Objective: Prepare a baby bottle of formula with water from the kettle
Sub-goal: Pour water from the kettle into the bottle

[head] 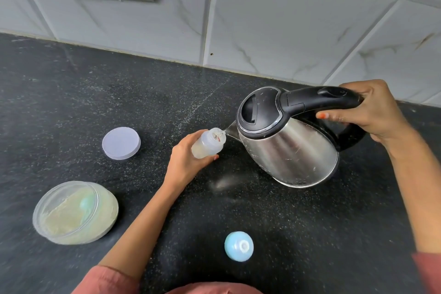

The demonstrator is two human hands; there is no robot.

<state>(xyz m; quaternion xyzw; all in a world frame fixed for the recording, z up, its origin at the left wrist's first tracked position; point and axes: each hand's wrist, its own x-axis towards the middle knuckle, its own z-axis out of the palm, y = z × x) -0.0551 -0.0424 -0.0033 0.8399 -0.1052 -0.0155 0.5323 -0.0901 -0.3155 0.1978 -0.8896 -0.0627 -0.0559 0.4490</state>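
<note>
Left grip [183,160] around bottle [207,143], right grip [372,112] around kettle [286,141] handle; stream barely discernible.

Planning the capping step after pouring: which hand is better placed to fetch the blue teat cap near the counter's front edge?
Probably the right hand, once it sets down the steel kettle. The left hand holds the small clear bottle and should keep steadying it; the blue teat cap lies between both arms.
</note>
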